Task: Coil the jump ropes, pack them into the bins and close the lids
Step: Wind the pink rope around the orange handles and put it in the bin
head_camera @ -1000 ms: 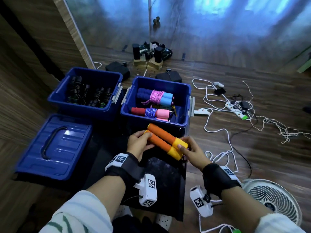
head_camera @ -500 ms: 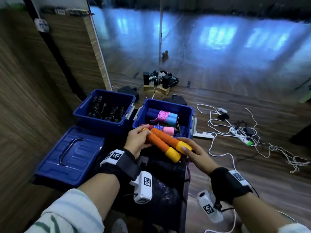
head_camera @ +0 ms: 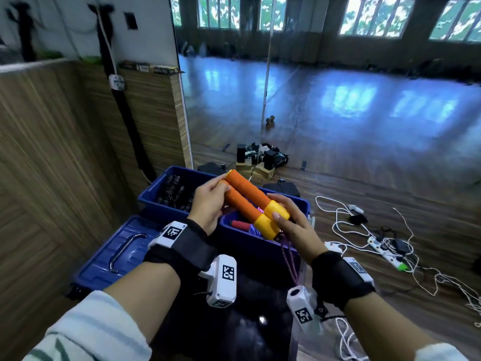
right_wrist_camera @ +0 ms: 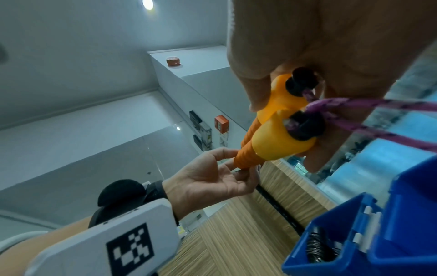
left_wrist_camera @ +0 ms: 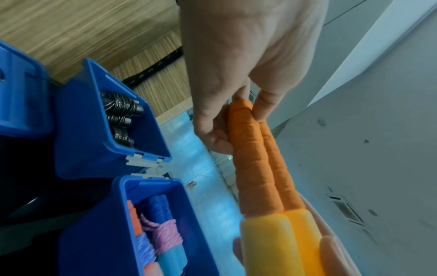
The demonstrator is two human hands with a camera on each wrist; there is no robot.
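The purple rope [head_camera: 288, 259] drops behind the right wrist camera [head_camera: 303, 308] — its end is hidden, and the right bin [head_camera: 260, 246] is mostly covered.

The two jump-rope handles [head_camera: 250, 201] are orange along their ribbed foam grips, with yellow ends and black caps. The rope [right_wrist_camera: 369, 119] leaving those caps is purple, flecked with darker marks. Both bins are blue: the left bin [head_camera: 153, 196] holds black, shiny coils [head_camera: 174, 194], and the right bin [left_wrist_camera: 99, 233] holds bundles in pink, blue, light blue and red-orange, their ropes wound in pink-and-white and blue-and-white twists. The loose lid [head_camera: 114, 254] at near left is blue with a grey handle. Wrist straps [head_camera: 182, 246] are black; the wrist cameras [head_camera: 222, 280] are white with black-and-white square codes. The sleeve [head_camera: 86, 334] is white with green stripes. Wall panels [head_camera: 52, 152] are streaked brown wood grain.
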